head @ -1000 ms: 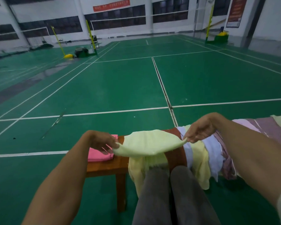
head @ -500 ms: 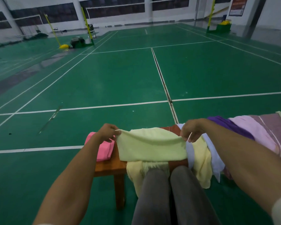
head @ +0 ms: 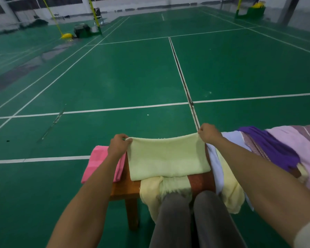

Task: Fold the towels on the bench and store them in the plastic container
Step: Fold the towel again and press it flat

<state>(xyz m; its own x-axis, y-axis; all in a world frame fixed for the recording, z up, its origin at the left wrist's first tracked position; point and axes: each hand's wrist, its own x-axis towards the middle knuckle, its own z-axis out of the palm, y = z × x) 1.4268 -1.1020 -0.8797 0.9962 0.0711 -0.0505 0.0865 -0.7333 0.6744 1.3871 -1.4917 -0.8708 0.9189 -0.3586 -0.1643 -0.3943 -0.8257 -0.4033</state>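
knees (head: pixel 191 217): two grey-clad legs at the near edge of the bench, with the loose tail of the towel hanging over them.
bench (head: pixel 122 187): brown wood, one leg showing under its left end; it runs off to the right under the heap of cloth.
yellow towel (head: pixel 166 158): pale, folded over itself, lying flat on the bench's left part; its far edge is lifted and stretched between both hands, its lower layer spills off the near edge.
left hand (head: pixel 117 145): fingers curled together, pinching the towel's far left corner.
right hand (head: pixel 208 133): fingers curled together, pinching the far right corner, a little higher than the left.
pink towel (head: pixel 97 163): already folded, at the bench's left end, just beside the yellow one and partly behind the left forearm.
unfolded heap (head: pixel 279 149): white, purple, lilac and mauve cloths draped along the right part of the bench, touching the yellow towel's right side.
container: not in view, so where the folded towels go cannot be told.
step, as i judge it: squaring the fold before the next one.
risk: the uneven height of the two corners could set the fold crooked; the hanging tail may drag the towel off the near edge; the white cloth beside it could get caught in the fold.
floor (head: pixel 115 77): green court with white lines, beyond the bench.
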